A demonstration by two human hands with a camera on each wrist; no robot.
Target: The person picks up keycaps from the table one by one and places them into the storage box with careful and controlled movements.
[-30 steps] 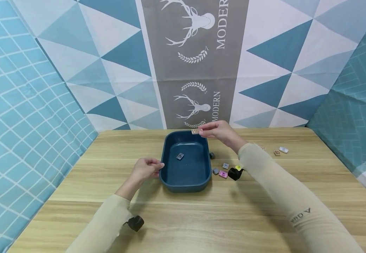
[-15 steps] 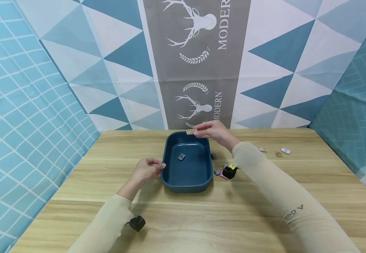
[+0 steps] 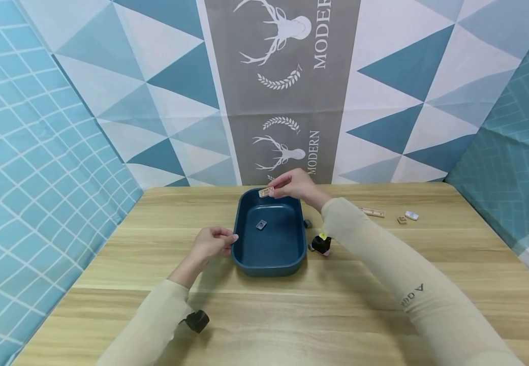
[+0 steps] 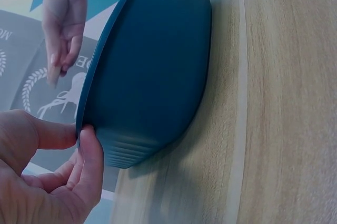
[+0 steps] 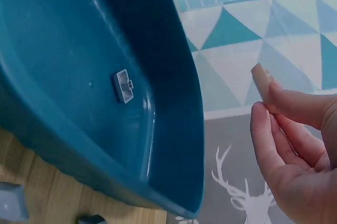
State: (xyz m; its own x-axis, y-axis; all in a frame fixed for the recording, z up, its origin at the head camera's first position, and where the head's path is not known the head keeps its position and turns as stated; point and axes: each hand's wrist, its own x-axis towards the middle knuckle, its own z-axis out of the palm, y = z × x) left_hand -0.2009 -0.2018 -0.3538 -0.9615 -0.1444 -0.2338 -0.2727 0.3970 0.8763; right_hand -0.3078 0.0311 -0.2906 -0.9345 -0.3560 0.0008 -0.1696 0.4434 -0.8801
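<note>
A deep blue plastic bin [image 3: 270, 271] stands on the wooden table. My left hand [image 3: 211, 243] pinches its left rim between thumb and fingers; the left wrist view shows the thumb inside and fingers outside. Over the bin's far end, my right hand [image 3: 296, 184] holds a small tan rectangular block [image 3: 266, 192] with a pale pattern, pinched at one end between thumb and fingertips. In the right wrist view the tan block [image 5: 260, 80] is seen edge-on, above the rim. One small grey block [image 5: 124, 86] lies on the bin's floor.
Right of the bin sit small grey blocks [image 3: 308, 223] and a pink block, mostly hidden by the black wrist camera [image 3: 321, 244]. Farther right lie a long tan block [image 3: 374, 212], a small tan block [image 3: 402, 219] and a white block [image 3: 412, 215]. A patterned wall covering rises behind.
My right hand has moved left over the bin's far end with the tan block, which now tilts slightly. The left hand stays on the rim.
</note>
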